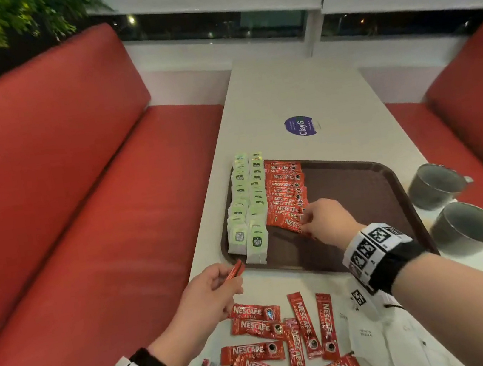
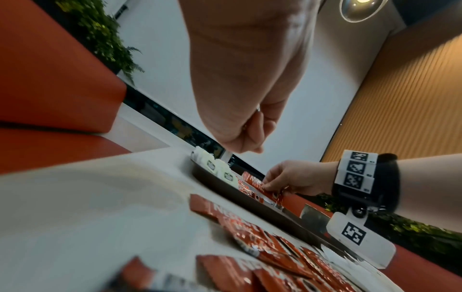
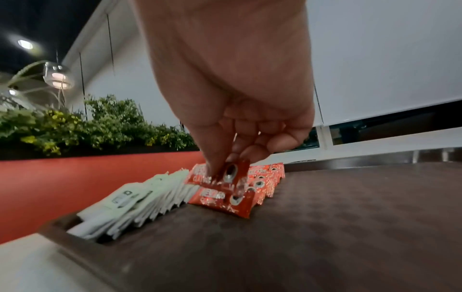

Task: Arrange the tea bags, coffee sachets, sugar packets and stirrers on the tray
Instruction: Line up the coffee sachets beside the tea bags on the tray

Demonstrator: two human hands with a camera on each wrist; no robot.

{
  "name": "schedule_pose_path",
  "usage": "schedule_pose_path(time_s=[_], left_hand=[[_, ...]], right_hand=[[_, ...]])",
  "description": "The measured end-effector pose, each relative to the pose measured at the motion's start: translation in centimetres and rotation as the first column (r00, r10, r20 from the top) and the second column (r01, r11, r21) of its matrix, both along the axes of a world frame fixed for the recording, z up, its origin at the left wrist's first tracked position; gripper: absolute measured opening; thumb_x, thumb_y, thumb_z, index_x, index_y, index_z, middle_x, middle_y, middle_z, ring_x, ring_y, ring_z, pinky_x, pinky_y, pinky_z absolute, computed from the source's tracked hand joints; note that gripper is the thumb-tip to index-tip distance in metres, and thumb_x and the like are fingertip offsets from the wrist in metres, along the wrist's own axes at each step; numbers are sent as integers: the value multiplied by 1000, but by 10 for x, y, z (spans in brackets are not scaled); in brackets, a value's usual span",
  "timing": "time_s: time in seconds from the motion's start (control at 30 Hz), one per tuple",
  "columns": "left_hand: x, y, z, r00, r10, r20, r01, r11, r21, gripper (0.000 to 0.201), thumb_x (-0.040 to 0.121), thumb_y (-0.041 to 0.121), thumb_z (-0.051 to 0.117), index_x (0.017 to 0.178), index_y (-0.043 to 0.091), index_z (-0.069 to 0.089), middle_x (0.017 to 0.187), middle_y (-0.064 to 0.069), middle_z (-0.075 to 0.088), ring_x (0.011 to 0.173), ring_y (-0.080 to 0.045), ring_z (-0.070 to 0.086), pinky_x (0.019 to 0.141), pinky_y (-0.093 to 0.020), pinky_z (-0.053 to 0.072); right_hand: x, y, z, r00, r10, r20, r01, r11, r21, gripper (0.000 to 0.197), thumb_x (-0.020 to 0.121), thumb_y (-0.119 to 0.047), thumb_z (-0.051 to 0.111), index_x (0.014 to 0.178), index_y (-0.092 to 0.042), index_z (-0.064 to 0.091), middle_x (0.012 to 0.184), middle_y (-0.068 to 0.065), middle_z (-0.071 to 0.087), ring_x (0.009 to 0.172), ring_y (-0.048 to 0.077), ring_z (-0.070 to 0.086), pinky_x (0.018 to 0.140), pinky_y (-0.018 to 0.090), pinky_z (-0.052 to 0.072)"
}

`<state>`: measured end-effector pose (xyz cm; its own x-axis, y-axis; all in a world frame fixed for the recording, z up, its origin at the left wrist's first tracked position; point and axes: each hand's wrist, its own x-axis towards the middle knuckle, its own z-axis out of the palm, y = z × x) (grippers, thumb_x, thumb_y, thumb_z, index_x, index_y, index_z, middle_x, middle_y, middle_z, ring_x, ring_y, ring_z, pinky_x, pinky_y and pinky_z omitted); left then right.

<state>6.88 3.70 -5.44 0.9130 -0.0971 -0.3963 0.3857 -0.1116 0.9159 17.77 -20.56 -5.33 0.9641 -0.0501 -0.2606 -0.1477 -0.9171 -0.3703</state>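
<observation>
While the left hand (image 1: 211, 290) pinches a sachet (image 1: 235, 270), right-hand fingers (image 1: 307, 215) curl downward.

Indoor light is soft and fairly dim, from ceiling lamps (image 2: 362, 8) seen in the wrist views; the windows (image 1: 210, 27) are dark. Foil sachets (image 1: 289, 345) glint. Wide-angle bending curves the edges. Wrist views are smeared, near sachets (image 2: 225, 276) and hands (image 3: 230, 79) out of focus.

The red coffee sachets (image 1: 287, 194) in the row on the tray's left half and those loose (image 1: 255, 315) at the table's near edge read "NESCAFE CLASSIC". A round purple sticker (image 1: 301, 126) mid-table reads "ClayG".
</observation>
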Motion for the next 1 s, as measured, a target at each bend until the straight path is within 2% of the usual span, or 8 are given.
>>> schedule_pose_path(time_s=[0.1,0.23,0.57,0.63,0.73,0.87,0.93,1.0], left_hand=[[-1,15,0,998,59,6,-59,998,3,7,92,6,55,90,0,57,67,0,60,48,-10,38,43,-18,27],[-3,30,-3,993,118,6,-118,993,18,7,92,8,56,90,2,58,70,-5,62,49,-10,38,43,-19,26],[0,30,0,988,127,-87,-134,988,-75,14,95,9,48,87,1,57,63,-6,56,47,-9,39,41,-20,25],[3,25,6,982,135,-135,-157,973,-170,15,96,8,45,89,1,56,72,-10,60,49,-11,43,40,-21,25],[8,18,15,981,86,-174,-125,965,-229,18,98,9,41,89,2,56,75,-11,62,48,-13,44,39,-20,28],[10,8,24,985,-38,-166,0,974,-226,20,98,12,42,91,1,58,73,-11,62,48,-13,44,40,-20,28],[10,3,27,985,-84,-152,50,976,-212,23,97,14,44,92,2,62,74,-11,62,49,-13,45,40,-21,28],[10,2,31,982,-104,-161,67,973,-219,22,96,13,44,92,3,63,76,-12,62,50,-14,44,42,-22,29]], right_hand=[[15,15,0,995,69,-72,-78,989,-126,5,86,-22,66,82,-20,67,91,0,64,88,20,63,84,36,53],[25,26,-6,987,130,-96,-151,955,-254,14,89,-18,58,96,-19,70,99,0,65,95,21,61,93,36,45],[24,31,-3,965,261,-17,-246,883,-401,21,91,-10,45,99,-19,62,99,1,65,94,24,58,89,37,37],[18,37,6,964,254,74,-220,925,-311,17,94,-21,46,99,-20,63,98,0,66,91,23,59,85,37,39],[-9,50,28,958,241,153,-257,962,92,17,93,-32,54,101,-22,66,96,-6,67,86,14,60,75,27,44],[-55,74,45,916,388,98,-392,819,418,22,85,-31,68,105,-23,67,83,-12,63,76,2,57,72,18,44],[-67,76,40,918,380,117,-383,765,518,10,83,-17,71,90,-23,67,72,-13,59,67,-3,53,66,13,43],[-73,68,34,916,304,261,-399,750,528,18,81,-8,72,75,-24,64,64,-16,55,64,-4,52,63,9,38]])
